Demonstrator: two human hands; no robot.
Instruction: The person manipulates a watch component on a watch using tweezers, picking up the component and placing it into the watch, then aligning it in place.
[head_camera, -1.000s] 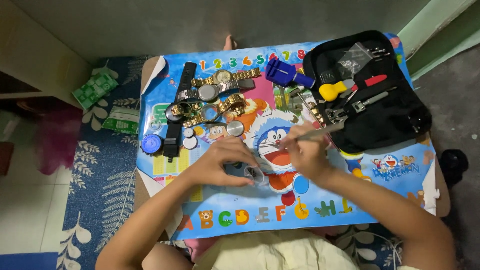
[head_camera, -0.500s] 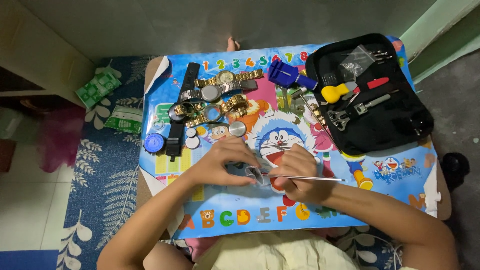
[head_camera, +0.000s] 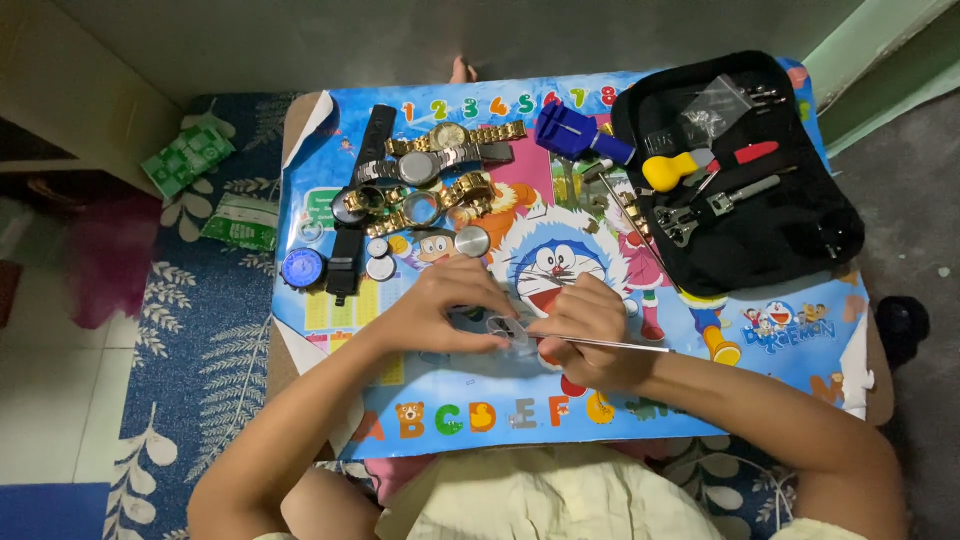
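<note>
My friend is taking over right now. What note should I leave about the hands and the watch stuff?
Left hand: fingers pinch a small round watch part on the cartoon mat.
Right hand: grips a thin metal tool, its tip at that part.
Other watches and loose round pieces lie at the mat's top left; the black tool case lies open at top right, with a yellow-handled tool inside.
Done: the part is out on the mat and steadied.
Left: the work on it looks unfinished; its exact state is too small to tell.
</note>
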